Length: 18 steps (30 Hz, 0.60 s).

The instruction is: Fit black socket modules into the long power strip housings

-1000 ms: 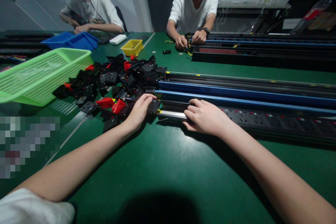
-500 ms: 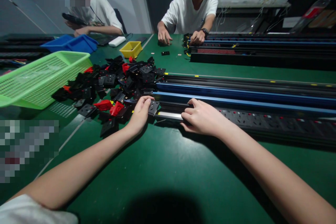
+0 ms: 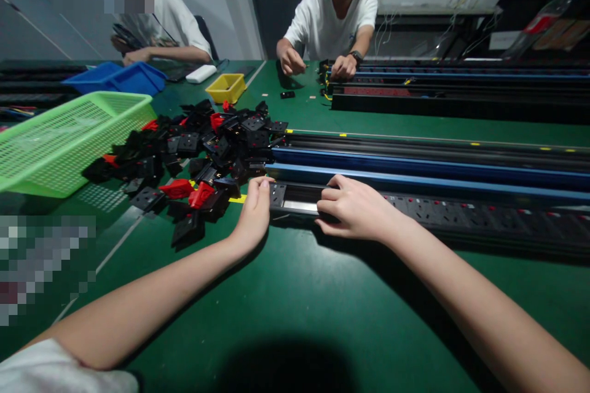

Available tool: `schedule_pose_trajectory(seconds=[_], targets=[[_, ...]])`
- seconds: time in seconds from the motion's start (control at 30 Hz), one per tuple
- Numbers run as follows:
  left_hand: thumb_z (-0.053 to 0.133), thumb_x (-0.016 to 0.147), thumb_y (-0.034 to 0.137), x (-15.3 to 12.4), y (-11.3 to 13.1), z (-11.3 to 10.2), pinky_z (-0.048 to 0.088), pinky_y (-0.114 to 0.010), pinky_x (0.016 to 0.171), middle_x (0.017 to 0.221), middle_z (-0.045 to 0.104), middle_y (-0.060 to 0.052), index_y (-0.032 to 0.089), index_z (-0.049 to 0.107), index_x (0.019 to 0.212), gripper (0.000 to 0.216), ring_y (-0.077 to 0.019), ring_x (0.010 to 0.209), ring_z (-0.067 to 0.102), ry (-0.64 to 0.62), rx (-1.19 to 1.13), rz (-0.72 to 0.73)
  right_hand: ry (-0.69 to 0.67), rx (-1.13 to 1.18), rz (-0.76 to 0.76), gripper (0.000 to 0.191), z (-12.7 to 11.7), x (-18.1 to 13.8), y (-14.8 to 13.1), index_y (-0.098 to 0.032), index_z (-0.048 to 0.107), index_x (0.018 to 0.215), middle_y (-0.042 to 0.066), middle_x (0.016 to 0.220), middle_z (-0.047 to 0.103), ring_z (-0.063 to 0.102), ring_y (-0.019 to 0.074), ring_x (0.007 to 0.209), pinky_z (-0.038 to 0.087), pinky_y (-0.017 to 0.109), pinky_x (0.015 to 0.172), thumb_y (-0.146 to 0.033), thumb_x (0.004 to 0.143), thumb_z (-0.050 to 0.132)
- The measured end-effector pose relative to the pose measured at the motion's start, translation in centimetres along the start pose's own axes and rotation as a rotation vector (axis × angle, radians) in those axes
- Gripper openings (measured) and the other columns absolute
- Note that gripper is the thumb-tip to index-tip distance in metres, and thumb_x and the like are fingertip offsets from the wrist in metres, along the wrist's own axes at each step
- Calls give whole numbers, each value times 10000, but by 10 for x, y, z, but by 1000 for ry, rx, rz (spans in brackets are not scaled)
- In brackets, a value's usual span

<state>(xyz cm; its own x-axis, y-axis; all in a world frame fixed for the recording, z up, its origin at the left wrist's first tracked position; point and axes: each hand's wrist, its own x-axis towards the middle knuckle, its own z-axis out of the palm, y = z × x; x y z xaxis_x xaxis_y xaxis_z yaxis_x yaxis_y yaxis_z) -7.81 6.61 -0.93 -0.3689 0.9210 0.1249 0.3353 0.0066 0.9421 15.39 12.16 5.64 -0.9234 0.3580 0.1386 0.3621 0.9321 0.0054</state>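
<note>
Socket module (image 3: 277, 195) sat in the left end of the near strip (image 3: 488, 239), left hand (image 3: 251, 215) at its left, right hand (image 3: 354, 206) on the strip farther right; parallel rails (image 3: 415, 179) lay behind. Loose module pile (image 3: 221, 144) lay between the rails and a mesh basket (image 3: 99, 150) on the left. Behind the pile stood a small bin (image 3: 234, 92), a larger bin (image 3: 115, 78) to its left.
</note>
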Motion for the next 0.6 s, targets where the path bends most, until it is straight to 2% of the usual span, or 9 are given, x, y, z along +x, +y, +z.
schedule_pose_trajectory(seconds=[0.1,0.2,0.37,0.47,0.6], targets=[[372,992,490,-3,2,3,425,-295,874,1050,529,-31,239,479,1094,292,-179,995,522,-10,-14,-13,41,25,51,243,-2,-1,0,-176,612,998,93,1032,632,543,226,880,437,342,739,-395,913,551],[457,965,449,-2,1,2,409,-289,886,1014,472,-11,245,407,1016,216,-163,973,500,-20,-15,-29,83,80,108,331,-2,-2,-1,-165,546,1094,106,1100,588,562,214,862,461,332,717,-411,878,597],[536,923,401,0,1,-2,390,-257,754,851,401,26,233,367,846,250,-135,795,442,-138,-74,16,135,135,147,540,0,-4,0,-142,445,1261,145,1227,537,595,220,834,506,353,676,-450,855,622],[600,885,410,0,4,-2,363,-247,670,794,385,37,228,377,821,295,-125,717,410,-178,-128,20,134,187,139,572,0,-4,2,-147,403,1307,154,1245,546,621,257,935,536,386,738,-435,863,618],[660,839,421,-2,9,-2,352,-246,642,783,421,38,224,426,832,306,-123,687,414,-179,-116,18,130,231,133,587,0,-5,3,-149,384,1328,155,1266,563,612,286,1090,539,410,848,-416,866,629]])
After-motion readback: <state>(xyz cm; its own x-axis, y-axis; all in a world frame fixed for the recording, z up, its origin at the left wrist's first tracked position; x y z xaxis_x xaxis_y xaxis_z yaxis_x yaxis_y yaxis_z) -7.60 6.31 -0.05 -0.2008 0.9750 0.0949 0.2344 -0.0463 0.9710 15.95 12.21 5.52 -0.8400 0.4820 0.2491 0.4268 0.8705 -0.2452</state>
